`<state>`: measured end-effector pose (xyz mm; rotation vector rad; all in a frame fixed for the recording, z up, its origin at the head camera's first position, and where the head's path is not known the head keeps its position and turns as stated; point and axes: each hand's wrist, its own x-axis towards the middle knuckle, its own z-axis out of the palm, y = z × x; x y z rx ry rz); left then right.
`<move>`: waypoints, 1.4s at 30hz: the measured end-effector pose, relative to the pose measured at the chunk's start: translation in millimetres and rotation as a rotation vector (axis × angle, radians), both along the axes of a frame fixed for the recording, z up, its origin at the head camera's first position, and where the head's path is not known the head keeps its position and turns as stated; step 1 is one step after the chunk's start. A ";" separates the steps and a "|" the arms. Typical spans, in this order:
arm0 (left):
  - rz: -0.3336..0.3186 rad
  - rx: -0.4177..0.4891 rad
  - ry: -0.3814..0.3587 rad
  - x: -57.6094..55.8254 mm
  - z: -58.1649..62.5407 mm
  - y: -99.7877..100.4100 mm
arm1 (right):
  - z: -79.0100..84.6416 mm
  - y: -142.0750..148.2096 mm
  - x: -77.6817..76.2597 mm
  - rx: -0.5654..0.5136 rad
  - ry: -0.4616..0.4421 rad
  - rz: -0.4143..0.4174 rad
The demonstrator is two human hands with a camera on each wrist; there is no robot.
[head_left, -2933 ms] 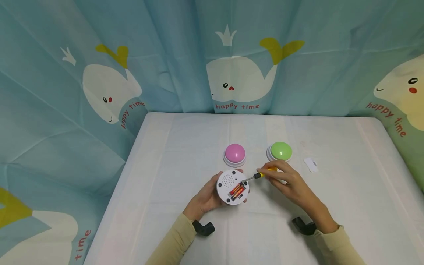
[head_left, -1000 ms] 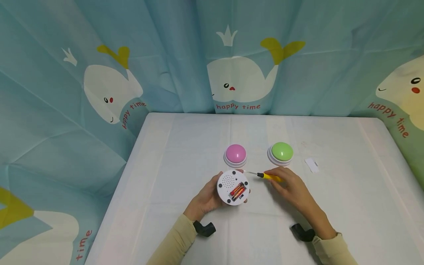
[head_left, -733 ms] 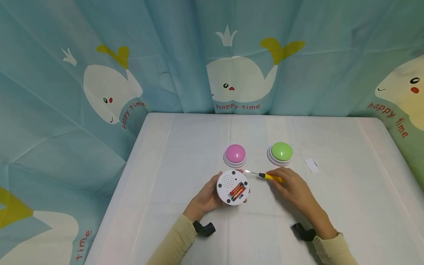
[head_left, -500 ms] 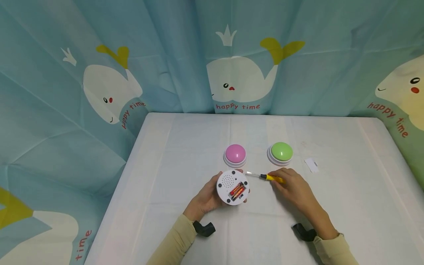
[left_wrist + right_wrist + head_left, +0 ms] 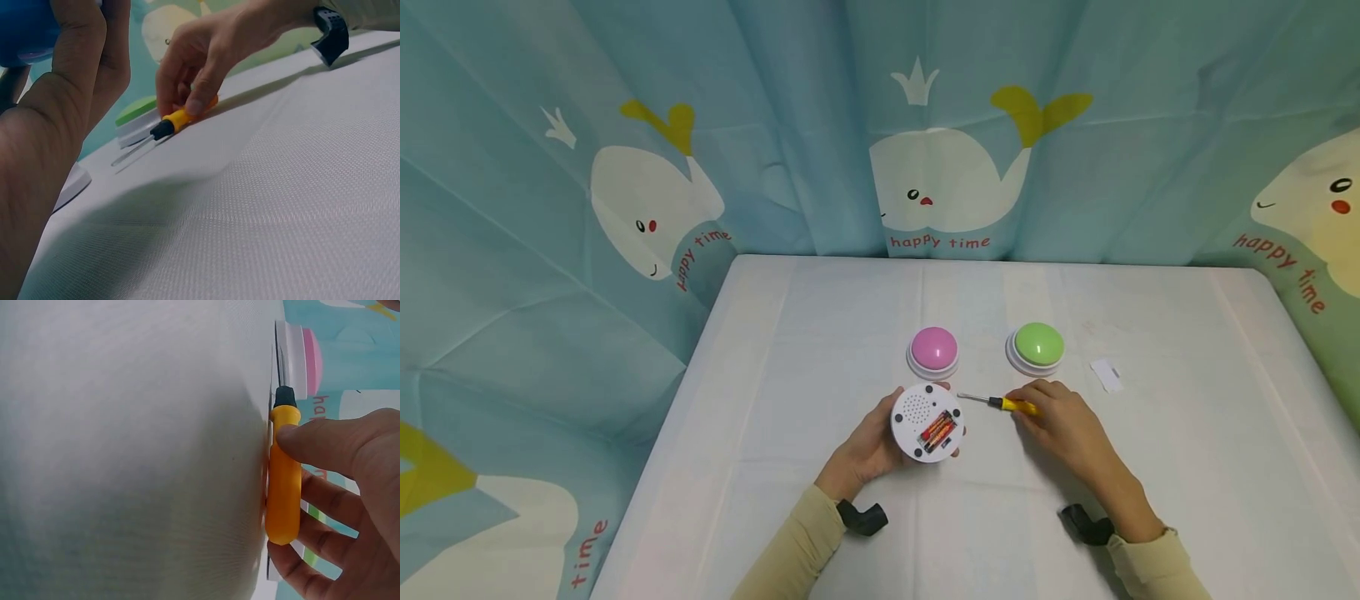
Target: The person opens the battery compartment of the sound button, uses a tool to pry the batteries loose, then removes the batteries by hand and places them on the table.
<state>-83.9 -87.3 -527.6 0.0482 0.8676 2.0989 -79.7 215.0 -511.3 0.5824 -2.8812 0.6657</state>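
My left hand (image 5: 871, 440) holds a round push-button unit (image 5: 912, 427) with its white underside facing up. Two red batteries (image 5: 937, 431) sit in its uncovered slot, and speaker holes show beside them. In the left wrist view the unit's blue dome (image 5: 25, 31) points down. Thumb and fingers of my right hand (image 5: 1063, 425) pinch a screwdriver (image 5: 284, 478) by its yellow handle. It lies low at the tabletop, its metal shaft pointing left toward the unit without touching it.
A pink button (image 5: 934, 348) and a green button (image 5: 1037, 344) stand dome-up behind the hands. Right of the green one lies a small white piece (image 5: 1106, 375). A white cloth covers the table (image 5: 820, 333), and a whale-print curtain (image 5: 820, 167) hangs behind and at the sides.
Earlier the screwdriver tip was at the battery slot. My right hand has since drawn it away to the right and lowered it to the table. The left hand has stayed nearly still.
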 end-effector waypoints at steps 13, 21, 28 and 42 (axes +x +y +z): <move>-0.008 0.025 0.014 -2.1 -1.0 0.1 | 4.8 -3.3 -0.8 -0.130 0.121 0.094; 0.023 -0.032 0.008 -3.2 -0.6 2.3 | 12.8 -15.1 5.9 -0.358 0.090 0.184; 0.032 -0.096 0.007 -3.9 1.5 4.9 | 24.0 -28.4 6.5 -0.421 0.131 0.291; 0.025 -0.088 0.031 -3.9 0.2 4.6 | 30.8 -46.2 6.2 -0.428 0.113 0.326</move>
